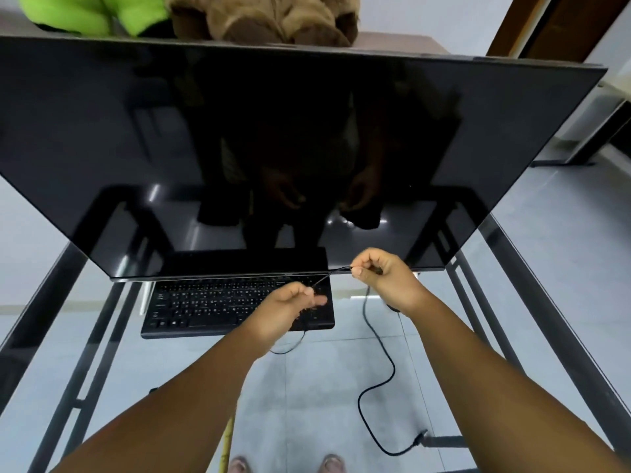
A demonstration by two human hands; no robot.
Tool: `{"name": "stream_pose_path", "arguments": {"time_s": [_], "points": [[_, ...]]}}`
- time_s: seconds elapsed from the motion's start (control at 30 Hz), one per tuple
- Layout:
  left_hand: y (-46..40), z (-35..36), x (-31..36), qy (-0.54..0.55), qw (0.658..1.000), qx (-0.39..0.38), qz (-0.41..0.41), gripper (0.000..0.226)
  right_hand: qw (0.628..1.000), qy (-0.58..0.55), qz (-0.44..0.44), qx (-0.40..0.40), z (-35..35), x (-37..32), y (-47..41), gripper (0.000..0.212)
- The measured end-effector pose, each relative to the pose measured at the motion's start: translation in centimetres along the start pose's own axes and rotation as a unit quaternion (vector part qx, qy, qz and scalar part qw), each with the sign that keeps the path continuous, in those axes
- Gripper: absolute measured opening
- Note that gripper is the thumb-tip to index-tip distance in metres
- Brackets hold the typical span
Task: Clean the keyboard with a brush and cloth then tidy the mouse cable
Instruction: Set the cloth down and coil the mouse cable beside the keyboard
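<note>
Mouse cable: thin, black, stretched in a short straight run between both hands above the right end of the keyboard.

Left hand: fingers curled, thumb and fingertips pinching the lower end of the stretched run. A slack loop of the cable hangs below this hand and shows just past the keyboard's near edge.

Right hand: raised a little higher and to the right, fingers curled, thumb and forefinger pinching the upper end of the run. From under this hand the cable drops down, snakes across the glass table in an S-curve and ends in a plug near the table's front right frame.

Mouse: a dark shape just beside the right wrist, mostly hidden; cannot tell more.

Keyboard: black, lying flat on the glass, its far edge tucked under the lower edge of the monitor. Monitor screen dark, reflecting both hands.

Seen through the glass: grey floor tiles, the person's feet, a yellow stick near the left forearm.

Behind the monitor: a bright green object and a brown furry object.
</note>
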State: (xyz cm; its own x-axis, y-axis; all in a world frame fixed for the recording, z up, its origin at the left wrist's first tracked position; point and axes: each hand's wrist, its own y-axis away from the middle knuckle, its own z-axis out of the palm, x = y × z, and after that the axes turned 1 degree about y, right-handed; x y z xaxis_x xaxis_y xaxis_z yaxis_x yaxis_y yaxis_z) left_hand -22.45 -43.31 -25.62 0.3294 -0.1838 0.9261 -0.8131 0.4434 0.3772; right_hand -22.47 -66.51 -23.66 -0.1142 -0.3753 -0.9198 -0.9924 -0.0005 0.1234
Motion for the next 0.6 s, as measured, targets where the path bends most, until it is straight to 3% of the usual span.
{"name": "stream_pose_path", "arguments": {"time_s": [0.13,0.33,0.6], "points": [[1.3,-1.3,1.7,0.208,0.975,-0.041,-0.071,0.028,0.999,0.001,0.043,0.001,0.9,0.5,-0.6,0.010],[1.9,-4.4,2.7,0.472,0.878,-0.043,-0.071,0.027,0.990,-0.034,0.128,-0.058,1.3,2.5,-0.2,0.019],[0.6,-6.1,1.5,0.602,0.753,0.265,-0.025,0.033,0.968,0.108,0.142,-0.175,1.4,2.7,1.5,0.017]]}}
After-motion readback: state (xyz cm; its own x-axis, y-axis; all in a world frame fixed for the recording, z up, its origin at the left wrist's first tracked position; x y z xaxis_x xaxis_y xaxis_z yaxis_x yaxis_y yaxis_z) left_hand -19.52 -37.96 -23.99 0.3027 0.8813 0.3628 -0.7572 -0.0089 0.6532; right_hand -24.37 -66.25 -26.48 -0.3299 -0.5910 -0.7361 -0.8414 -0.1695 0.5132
